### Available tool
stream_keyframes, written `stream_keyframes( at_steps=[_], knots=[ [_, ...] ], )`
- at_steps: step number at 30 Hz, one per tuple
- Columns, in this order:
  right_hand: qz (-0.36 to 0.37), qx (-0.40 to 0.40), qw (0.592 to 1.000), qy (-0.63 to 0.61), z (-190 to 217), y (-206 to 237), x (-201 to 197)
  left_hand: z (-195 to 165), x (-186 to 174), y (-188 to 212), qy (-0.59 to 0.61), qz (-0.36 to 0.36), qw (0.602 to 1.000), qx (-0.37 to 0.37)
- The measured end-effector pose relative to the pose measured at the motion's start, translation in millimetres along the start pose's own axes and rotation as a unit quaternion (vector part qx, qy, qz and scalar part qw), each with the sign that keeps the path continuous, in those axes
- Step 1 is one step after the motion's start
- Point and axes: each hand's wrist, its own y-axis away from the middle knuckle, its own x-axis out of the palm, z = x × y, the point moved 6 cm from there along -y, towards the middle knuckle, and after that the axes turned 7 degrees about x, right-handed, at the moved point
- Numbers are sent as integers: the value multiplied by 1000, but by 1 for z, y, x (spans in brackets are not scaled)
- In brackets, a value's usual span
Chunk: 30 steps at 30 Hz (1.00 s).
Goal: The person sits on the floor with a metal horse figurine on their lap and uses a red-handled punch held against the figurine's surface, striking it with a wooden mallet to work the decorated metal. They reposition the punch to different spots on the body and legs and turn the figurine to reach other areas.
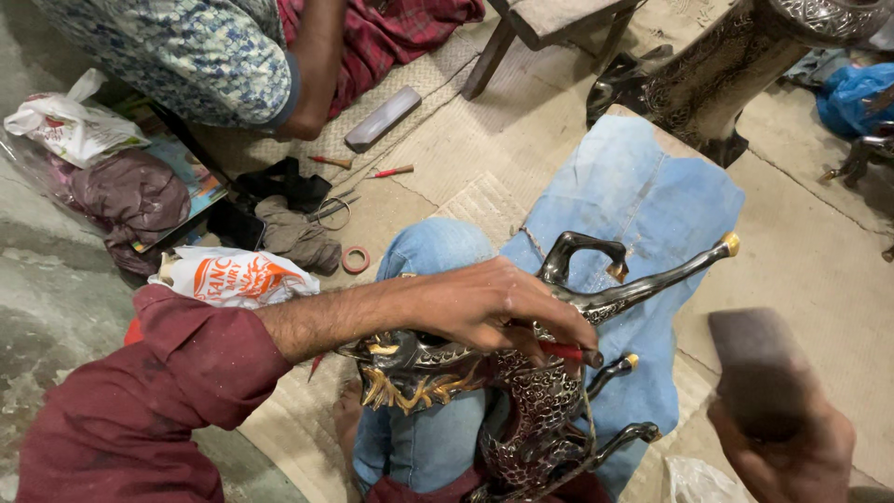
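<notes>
A dark metal animal figure [521, 401] with gold trim and gold-tipped legs lies across my lap over a blue denim cloth [643, 196]. My left hand [484, 303] rests on the figure and pinches a thin red-handled tool [570, 352] against its engraved body. My right hand [792, 447], at the lower right and blurred, grips a dark rectangular block [756, 368] raised above the figure's legs.
Another person sits at the top left in a patterned shirt [186, 56]. On the woven mat lie a grey block [384, 118], two small red-handled tools [391, 171], scissors [333, 207], a tape ring [355, 259] and plastic bags [237, 278]. An engraved metal piece [717, 65] stands top right.
</notes>
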Motion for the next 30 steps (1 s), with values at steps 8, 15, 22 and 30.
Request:
stream_keyframes(
  at_steps=[8,15,22,30],
  knots=[
    [12,-68,993,96,1,5,-2,-11,-3,-1,-15,-19,999,48],
    [22,-46,996,67,-2,1,-7,-11,-4,1,-26,-8,999,25],
    [-13,-90,996,-23,12,-1,-11,-9,-3,3,-46,-13,998,37],
    [-29,-133,983,119,15,-3,-14,-10,-4,2,-53,-20,998,22]
  ],
)
